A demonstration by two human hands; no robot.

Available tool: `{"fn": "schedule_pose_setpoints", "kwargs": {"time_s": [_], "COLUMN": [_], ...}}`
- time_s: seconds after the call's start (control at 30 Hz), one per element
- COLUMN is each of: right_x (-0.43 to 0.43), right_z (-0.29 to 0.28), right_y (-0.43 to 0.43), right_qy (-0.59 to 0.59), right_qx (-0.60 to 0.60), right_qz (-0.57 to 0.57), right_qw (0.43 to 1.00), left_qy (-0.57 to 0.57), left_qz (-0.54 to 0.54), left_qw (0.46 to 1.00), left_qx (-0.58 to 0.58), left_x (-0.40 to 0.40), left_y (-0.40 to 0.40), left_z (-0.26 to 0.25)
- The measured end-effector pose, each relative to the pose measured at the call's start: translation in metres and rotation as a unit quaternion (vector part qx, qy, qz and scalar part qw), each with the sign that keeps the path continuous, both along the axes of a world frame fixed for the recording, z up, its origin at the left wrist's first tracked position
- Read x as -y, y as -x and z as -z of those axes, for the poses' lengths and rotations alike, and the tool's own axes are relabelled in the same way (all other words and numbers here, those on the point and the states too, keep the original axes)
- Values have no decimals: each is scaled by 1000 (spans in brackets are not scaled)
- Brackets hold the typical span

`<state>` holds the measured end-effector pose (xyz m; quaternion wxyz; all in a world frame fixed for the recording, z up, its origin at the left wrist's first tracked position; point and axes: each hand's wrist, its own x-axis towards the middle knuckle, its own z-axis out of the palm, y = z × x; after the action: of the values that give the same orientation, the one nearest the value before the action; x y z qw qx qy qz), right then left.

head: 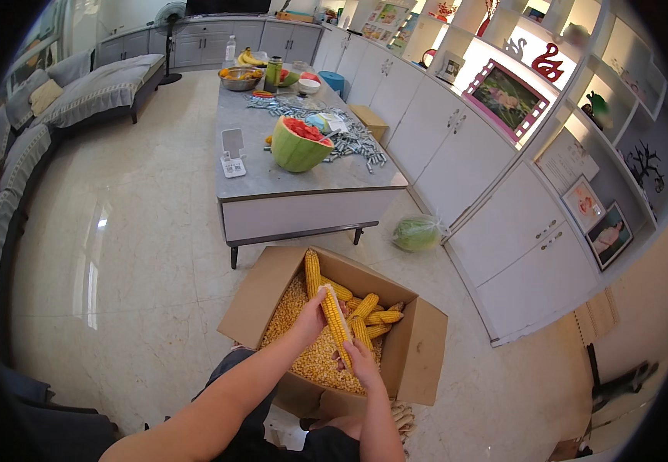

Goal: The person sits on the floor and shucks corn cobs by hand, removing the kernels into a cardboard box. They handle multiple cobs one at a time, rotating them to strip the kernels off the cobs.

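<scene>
An ear of dried yellow corn (336, 319), partly stripped to pale cob along one side, is held between both hands. My left hand (313, 316) grips its upper end, and my right hand (360, 361) has the lower end. Both are above an open cardboard box (426, 352) on the floor. Loose corn kernels (316, 361) cover the inside of the box. Several whole ears of corn (364, 306) lie piled on the right side of the kernels, and another ear (312, 271) leans in the far left corner.
Beyond the box stands a grey coffee table (264, 179) bearing a cut watermelon (299, 150), a phone stand (233, 153) and many small silvery packets (357, 147). A bagged green melon (417, 234) rests on the floor by white cabinets (472, 144). Bare cobs (403, 418) lie beside the box.
</scene>
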<state>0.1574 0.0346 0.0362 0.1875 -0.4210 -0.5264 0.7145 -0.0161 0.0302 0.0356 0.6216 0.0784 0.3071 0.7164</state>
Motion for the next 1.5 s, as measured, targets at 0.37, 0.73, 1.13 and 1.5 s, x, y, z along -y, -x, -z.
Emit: {"fn": "schedule_pose_setpoints", "kwargs": {"time_s": [0.37, 0.73, 1.13, 1.5], "right_x": [24, 46, 44, 45], "right_z": [1, 23, 37, 59], "right_y": [14, 22, 20, 15], "right_qy": [-94, -196, -132, -195], "right_qx": [120, 164, 113, 163], "right_qz": [-21, -6, 19, 0], "right_qw": [988, 967, 985, 967], "left_qy": [44, 103, 130, 138], "left_qz": [-40, -65, -34, -38], "left_qw": [998, 989, 991, 981], "left_qx": [-16, -86, 23, -134], "left_x": [-2, 1, -3, -2], "left_y": [7, 2, 4, 3], "left_z": [9, 11, 16, 17]}}
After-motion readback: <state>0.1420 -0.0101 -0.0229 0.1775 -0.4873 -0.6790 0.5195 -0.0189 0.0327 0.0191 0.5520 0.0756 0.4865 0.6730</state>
